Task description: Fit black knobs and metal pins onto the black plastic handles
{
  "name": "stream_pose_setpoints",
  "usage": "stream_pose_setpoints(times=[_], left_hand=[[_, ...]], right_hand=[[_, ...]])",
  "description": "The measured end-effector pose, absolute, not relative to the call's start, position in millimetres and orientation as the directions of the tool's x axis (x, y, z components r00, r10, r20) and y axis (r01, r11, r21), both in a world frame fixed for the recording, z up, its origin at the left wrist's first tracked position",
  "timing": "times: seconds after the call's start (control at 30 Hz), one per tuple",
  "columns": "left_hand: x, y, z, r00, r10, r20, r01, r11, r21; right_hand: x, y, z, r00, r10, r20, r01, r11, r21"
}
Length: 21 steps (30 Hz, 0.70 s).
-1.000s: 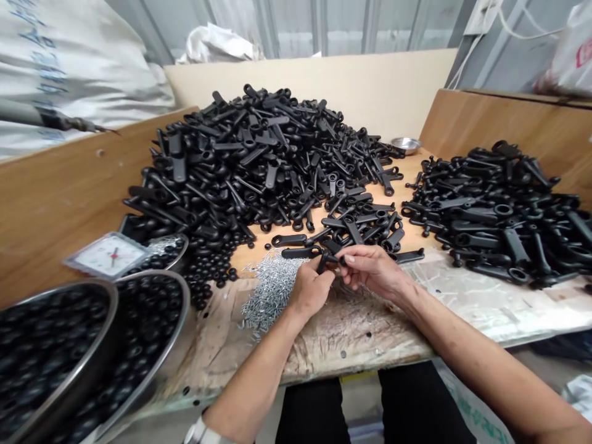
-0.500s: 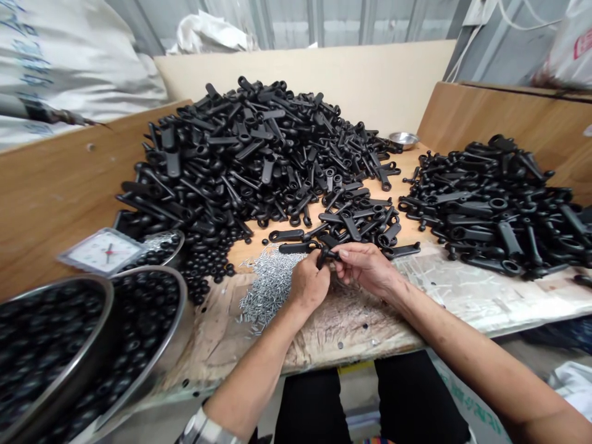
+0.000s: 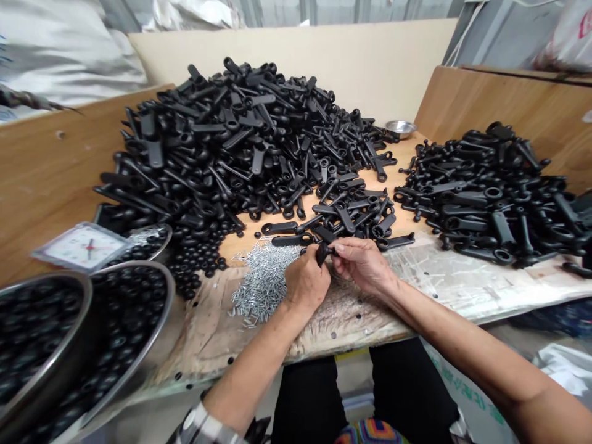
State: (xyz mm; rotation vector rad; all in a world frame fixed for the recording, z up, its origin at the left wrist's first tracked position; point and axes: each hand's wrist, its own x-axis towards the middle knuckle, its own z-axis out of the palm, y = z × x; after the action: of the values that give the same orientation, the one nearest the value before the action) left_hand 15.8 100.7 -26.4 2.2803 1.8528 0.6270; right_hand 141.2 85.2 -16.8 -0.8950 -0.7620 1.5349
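My left hand (image 3: 306, 283) and my right hand (image 3: 363, 262) meet over the near middle of the workbench, both closed on one small black plastic part (image 3: 324, 252) held between their fingertips. Just left of my left hand lies a heap of small silver pins (image 3: 263, 280). Behind my hands a few loose black lever-shaped parts (image 3: 346, 216) lie on the wood. A large pile of the same black parts (image 3: 231, 142) rises at the back left, and a second pile (image 3: 494, 191) lies at the right.
Two metal bowls (image 3: 152, 336) of small black rings stand at the near left, with more rings (image 3: 201, 259) spilled beside them. A white dial scale (image 3: 78, 246) sits by the left wooden wall (image 3: 41, 179). A small steel dish (image 3: 400, 128) stands at the back.
My hands stay together on the small black part and turn it slightly. The view has tilted down a little, so the piles sit higher in the picture.
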Motion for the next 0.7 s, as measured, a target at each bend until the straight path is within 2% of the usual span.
stream_pose_setpoints(times=[0.17, 0.27, 0.37, 0.43, 0.5, 0.57, 0.63, 0.7], left_hand=[[9, 105, -32, 0.212, 0.961, 0.178, 0.819, -0.274, 0.504], [7, 111, -38, 0.322, 0.918, 0.231, 0.824, -0.392, 0.41], [9, 113, -42, 0.541, 0.748, 0.384, 0.681, -0.658, 0.322], [10, 111, -41, 0.601, 0.642, 0.477, 0.573, -0.762, 0.303], [9, 109, -39, 0.554, 0.62, 0.555, 0.537, -0.776, 0.331], [7, 109, -36, 0.466, 0.624, 0.627, 0.528, -0.765, 0.369], [5, 110, -33, 0.396, 0.637, 0.662, 0.532, -0.746, 0.399], [4, 111, -31, 0.349, 0.661, 0.665, 0.545, -0.72, 0.43]], right_hand=[[148, 87, -19, -0.185, 0.976, -0.114, -0.41, -0.182, -0.894], [162, 86, -22, -0.324, 0.943, -0.076, -0.318, -0.184, -0.93], [185, 73, -18, -0.336, 0.939, -0.078, -0.212, -0.156, -0.965], [204, 57, -8, -0.221, 0.973, -0.07, -0.163, -0.108, -0.981], [230, 40, 7, -0.039, 0.999, -0.005, -0.084, -0.008, -0.996], [264, 26, 25, 0.169, 0.977, 0.126, 0.068, 0.116, -0.991], [302, 21, 44, 0.366, 0.885, 0.287, 0.262, 0.198, -0.944], [343, 25, 61, 0.523, 0.728, 0.444, 0.473, 0.186, -0.861]])
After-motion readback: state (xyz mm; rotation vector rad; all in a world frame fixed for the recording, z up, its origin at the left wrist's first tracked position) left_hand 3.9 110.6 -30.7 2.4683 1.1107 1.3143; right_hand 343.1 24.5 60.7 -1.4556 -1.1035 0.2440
